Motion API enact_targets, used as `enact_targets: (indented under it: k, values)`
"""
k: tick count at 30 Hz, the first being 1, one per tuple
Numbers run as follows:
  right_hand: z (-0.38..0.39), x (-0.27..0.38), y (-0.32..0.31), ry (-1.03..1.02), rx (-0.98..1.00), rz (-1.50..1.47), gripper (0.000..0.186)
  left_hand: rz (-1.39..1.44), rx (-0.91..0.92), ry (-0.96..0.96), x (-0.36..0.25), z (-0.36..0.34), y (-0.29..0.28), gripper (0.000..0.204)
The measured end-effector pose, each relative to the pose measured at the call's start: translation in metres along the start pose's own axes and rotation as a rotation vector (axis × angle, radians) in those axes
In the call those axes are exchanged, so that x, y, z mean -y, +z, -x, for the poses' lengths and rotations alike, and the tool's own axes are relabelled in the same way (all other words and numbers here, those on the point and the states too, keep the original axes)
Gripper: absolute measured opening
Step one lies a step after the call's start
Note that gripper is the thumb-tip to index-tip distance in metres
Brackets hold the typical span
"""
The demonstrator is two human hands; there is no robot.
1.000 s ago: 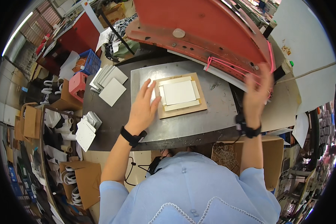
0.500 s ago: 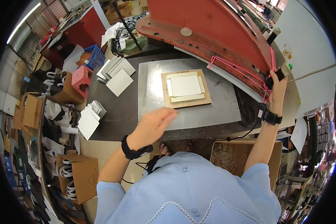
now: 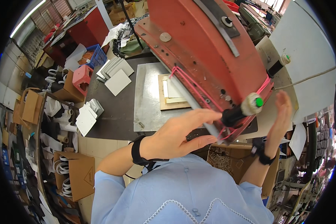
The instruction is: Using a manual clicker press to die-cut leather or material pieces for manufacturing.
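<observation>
The red press head (image 3: 209,44) has a black handle with a green button (image 3: 235,115) at its near end and pink cord (image 3: 190,84) along its lower edge. It hangs over part of a brown board (image 3: 163,106) with cream pieces (image 3: 173,92) on it, on a metal plate (image 3: 145,115). My left hand (image 3: 183,130) is beside the near handle, fingers stretched and holding nothing. My right hand (image 3: 278,123) is open, to the right of that handle, with nothing in it. A second green-topped handle (image 3: 278,63) stands farther back.
Two stacks of white plates (image 3: 117,80) (image 3: 87,119) lie on the dark table (image 3: 112,119). A pink stool (image 3: 82,78), blue crate (image 3: 97,56) and cardboard boxes (image 3: 82,175) are at left. A carton of scraps (image 3: 224,162) is below the table. A pale panel (image 3: 302,44) stands at right.
The press head has swung toward me and leftward, covering part of the board. My right hand has let go of the handle. My left hand has moved right, up to the handle.
</observation>
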State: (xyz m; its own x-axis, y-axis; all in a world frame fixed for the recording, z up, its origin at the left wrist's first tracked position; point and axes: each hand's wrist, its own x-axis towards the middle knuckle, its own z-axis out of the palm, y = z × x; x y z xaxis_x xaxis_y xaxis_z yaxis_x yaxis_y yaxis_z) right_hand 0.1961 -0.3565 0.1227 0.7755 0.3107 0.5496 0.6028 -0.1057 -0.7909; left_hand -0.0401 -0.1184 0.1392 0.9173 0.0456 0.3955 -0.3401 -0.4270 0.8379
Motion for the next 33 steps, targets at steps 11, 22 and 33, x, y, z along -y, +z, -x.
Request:
enact_targets:
  k: [11, 22, 33]
  values:
    - [-0.065, -0.018, 0.028, 0.076, -0.007, -0.492, 0.046, 0.471, -0.401, 0.046, -0.008, 0.028, -0.007, 0.054]
    - [-0.038, 0.029, 0.054, 0.205, 0.125, -0.709, 0.034, 0.408, -0.787, -0.221, -0.028, 0.066, -0.052, 0.057]
    - [-0.021, 0.008, 0.061, 0.251, 0.140, -0.733, 0.027, 0.487, -0.752, -0.244, -0.002, 0.080, -0.048, 0.052]
